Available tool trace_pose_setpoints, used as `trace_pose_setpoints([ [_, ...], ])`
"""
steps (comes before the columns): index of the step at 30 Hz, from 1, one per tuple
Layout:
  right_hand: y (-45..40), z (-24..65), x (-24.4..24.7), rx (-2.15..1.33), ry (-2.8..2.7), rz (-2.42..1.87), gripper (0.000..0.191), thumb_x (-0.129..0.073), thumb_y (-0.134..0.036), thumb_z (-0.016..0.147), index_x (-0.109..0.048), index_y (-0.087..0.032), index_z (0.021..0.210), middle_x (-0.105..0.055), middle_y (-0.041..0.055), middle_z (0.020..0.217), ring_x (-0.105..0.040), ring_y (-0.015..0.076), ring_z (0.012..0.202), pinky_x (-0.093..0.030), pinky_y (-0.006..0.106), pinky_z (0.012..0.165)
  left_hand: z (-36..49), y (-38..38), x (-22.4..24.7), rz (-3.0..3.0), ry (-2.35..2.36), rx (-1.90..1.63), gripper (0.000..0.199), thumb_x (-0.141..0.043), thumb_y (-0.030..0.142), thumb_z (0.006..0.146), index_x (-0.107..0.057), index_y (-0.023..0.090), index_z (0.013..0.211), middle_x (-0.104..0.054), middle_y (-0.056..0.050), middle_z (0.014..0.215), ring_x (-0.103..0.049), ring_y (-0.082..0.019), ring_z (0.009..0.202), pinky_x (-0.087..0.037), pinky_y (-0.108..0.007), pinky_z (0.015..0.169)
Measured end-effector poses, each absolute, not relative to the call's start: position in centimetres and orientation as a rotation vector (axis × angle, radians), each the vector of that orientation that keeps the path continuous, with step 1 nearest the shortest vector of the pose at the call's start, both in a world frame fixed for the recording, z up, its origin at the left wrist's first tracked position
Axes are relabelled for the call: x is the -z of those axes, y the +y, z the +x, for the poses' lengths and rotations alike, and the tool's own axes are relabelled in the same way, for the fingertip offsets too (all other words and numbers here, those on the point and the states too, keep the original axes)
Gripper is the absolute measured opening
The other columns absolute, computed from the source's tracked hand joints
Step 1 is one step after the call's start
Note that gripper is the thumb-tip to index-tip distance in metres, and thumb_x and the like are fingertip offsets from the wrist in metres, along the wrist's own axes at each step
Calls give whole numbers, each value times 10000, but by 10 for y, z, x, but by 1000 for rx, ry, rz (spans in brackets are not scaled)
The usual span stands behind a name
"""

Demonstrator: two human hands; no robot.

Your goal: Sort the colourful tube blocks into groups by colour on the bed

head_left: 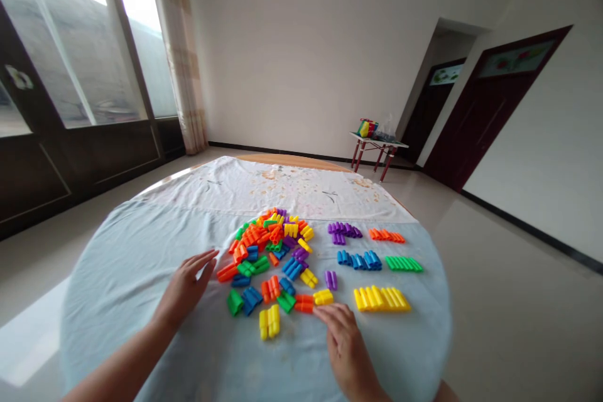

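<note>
My left hand (184, 286) hovers at the left side of a heap of plastic tube-shaped toy blocks (257, 235), its fingers stretched out and holding nothing. Closest to it is an orange block (227, 272). My right hand (345, 340) is at the front of the heap, fingers extended. Its fingertips are at a yellow block (323, 297) and an orange block (304, 303); whether they press on either one I cannot tell. A separate purple block (331, 280) lies just beyond that hand. Nearer to me lies another yellow block (269, 321).
Right of the heap are rows of purple (345, 230), orange (387, 236), blue (359, 260), green (404, 264) and yellow blocks (382, 299). A pale blue cloth (141, 251) covers the round table. Farther back, a small side table (379, 140) holds a colourful bag.
</note>
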State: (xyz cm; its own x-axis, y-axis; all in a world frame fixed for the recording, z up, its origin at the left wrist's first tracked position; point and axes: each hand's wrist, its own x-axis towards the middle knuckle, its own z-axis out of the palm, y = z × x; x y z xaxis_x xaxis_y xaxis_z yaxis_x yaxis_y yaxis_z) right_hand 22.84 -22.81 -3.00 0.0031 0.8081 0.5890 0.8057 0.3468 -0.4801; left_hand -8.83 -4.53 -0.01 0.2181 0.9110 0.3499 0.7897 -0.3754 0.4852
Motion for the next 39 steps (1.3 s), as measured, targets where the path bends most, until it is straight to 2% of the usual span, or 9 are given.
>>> trace_pose_setpoints([
  [6, -226, 229, 34, -30, -1775, -1425, 584, -384, 10, 777, -513, -320, 1242, -644, 41, 1030, -574, 215, 992, -517, 417, 867, -68, -104, -4, 2204, 1536, -813, 406, -415, 534, 811, -635, 286, 1044, -672, -24, 999, -626, -158, 819, -517, -264, 681],
  [11, -226, 230, 35, -53, -1784, -1427, 582, -383, 10, 773, -512, -308, 1244, -641, 39, 1024, -561, 211, 1006, -506, 416, 887, -62, -113, 6, 2258, 1469, -766, 531, -555, 557, 713, -576, 274, 1163, -676, -56, 1009, -611, -219, 916, -497, -377, 833],
  [16, -227, 230, 36, -61, -1766, -1433, 576, -380, 8, 775, -517, -307, 1238, -641, 38, 1024, -555, 214, 1013, -494, 425, 898, -52, -115, 0, 2302, 1439, -771, 519, -557, 529, 724, -563, 284, 1182, -665, -66, 1090, -577, -262, 1031, -463, -443, 886],
  [23, -227, 229, 34, -85, -1745, -1449, 518, -375, -7, 802, -542, -284, 1206, -631, 44, 1066, -539, 206, 1047, -474, 421, 926, 14, -132, -10, 2415, 1199, -784, 510, -553, 527, 737, -541, 331, 1208, -662, -68, 1077, -585, -248, 994, -460, -429, 879],
  [26, -227, 229, 33, -83, -1752, -1429, 490, -372, -13, 809, -557, -268, 1185, -630, 52, 1061, -542, 203, 1040, -476, 411, 921, 31, -133, -8, 2437, 1143, -766, 520, -570, 545, 716, -554, 338, 1192, -654, -58, 1100, -557, -261, 1045, -444, -444, 898],
  [29, -226, 229, 33, -68, -1764, -1418, 479, -364, -17, 819, -552, -264, 1184, -627, 53, 1058, -541, 197, 1033, -482, 398, 908, 28, -127, -9, 2444, 1155, -858, 426, -530, 507, 765, -576, 349, 1158, -662, -35, 1086, -562, -232, 1032, -446, -417, 892],
  [32, -225, 229, 32, -35, -1774, -1428, 459, -376, -37, 840, -538, -278, 1196, -624, 49, 1057, -540, 196, 1024, -482, 397, 894, 10, -110, -9, 2407, 1230, -980, 354, -480, 464, 812, -613, 316, 1105, -672, -30, 1051, -582, -195, 978, -454, -371, 875],
  [36, -222, 222, 27, 1, -1810, -1480, 409, -462, -103, 847, -530, -297, 1201, -618, 43, 1058, -535, 207, 1014, -476, 399, 878, -21, -86, -1, 2310, 1376, -1099, 374, -437, 488, 820, -665, 241, 984, -687, -56, 984, -591, -201, 961, -453, -353, 885],
  [39, -216, 212, 20, -10, -1888, -1523, 487, -523, -109, 810, -484, -308, 1253, -582, 42, 1149, -502, 227, 1068, -446, 424, 910, -37, -77, 7, 2237, 1497, -1157, 410, -420, 515, 812, -677, 214, 919, -687, -70, 967, -598, -210, 948, -464, -336, 862],
])
